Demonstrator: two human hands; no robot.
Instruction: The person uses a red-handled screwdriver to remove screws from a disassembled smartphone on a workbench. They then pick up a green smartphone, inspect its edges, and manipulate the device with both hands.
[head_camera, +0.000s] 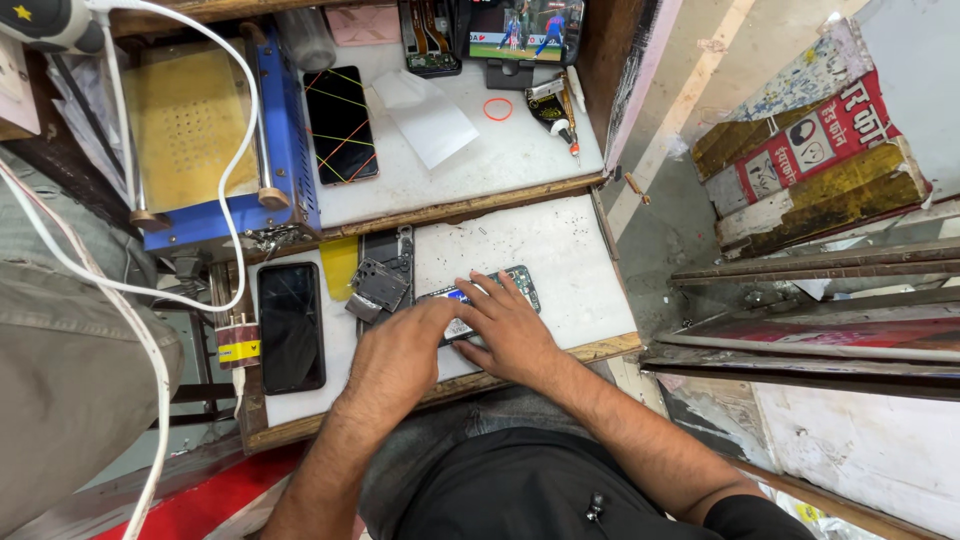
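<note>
Near the bench's front edge, the left hand (400, 350) is curling loosely against the near end of an opened phone (487, 296), while the right hand (512, 330) is pressing flat across it, fingers spread. The phone's long axis is running left to right, its far end pointing toward the bench's right edge; beyond, a dark phone frame (385, 280) is lying toward the back edge.

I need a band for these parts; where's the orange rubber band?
In the head view, the rubber band lies on the upper white shelf, right of the clear sheet, left of the glue tube.
</note>
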